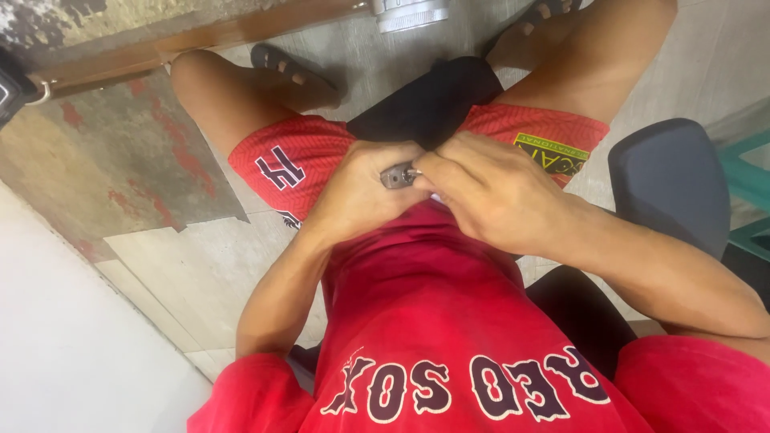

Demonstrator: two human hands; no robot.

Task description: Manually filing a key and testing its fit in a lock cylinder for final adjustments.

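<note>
Item one: our left hand (357,192), fingers curled tight, closed about a small grey metal object (399,174) held over our lap, just above the hem of the red shirt (433,321).

Item two: our right hand (489,188), fingers bent narrow and pinching at the same metal piece from its other side; the two hands touch each other around it. Only a small grey face of the piece shows between the thumbs, so we cannot tell what kind of thing it is.

Item three: a black cloth (433,100), lying between our thighs on the red shorts (301,156), its near edge tucked under both hands.

Item four: the dark grey chair (670,180) that carries us, its rounded edge showing beside our right forearm.

Item five: two dark sandals (293,72) on our feet, resting on the pale concrete floor (200,265).

Item six: a brown wooden beam (184,44) along the floor's far edge, with a silvery metal cylinder (411,12) at its end.

Item seven: a teal frame (750,192), just beyond the chair.
</note>
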